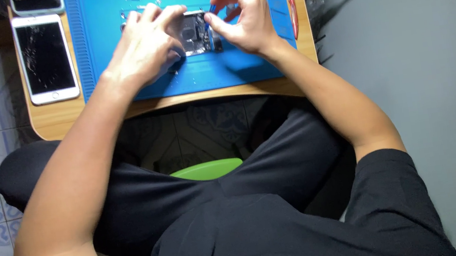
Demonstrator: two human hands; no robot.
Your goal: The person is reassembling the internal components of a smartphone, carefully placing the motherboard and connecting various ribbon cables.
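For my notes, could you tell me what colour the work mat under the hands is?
The rubbery rectangular work mat is bright blue, seen in the head view.

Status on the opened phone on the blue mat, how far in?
Done: the opened phone lies on the blue mat, insides showing. In hand: left hand steadies it; right hand pinches a thin blue tool at its edge. Left: the white cracked-screen phone lies untouched beside the mat.

Even, soft indoor light; slight motion blur.

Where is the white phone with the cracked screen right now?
In the head view, the white cracked phone lies face up on the wooden table, upper left, just left of the blue repair mat and the left hand.
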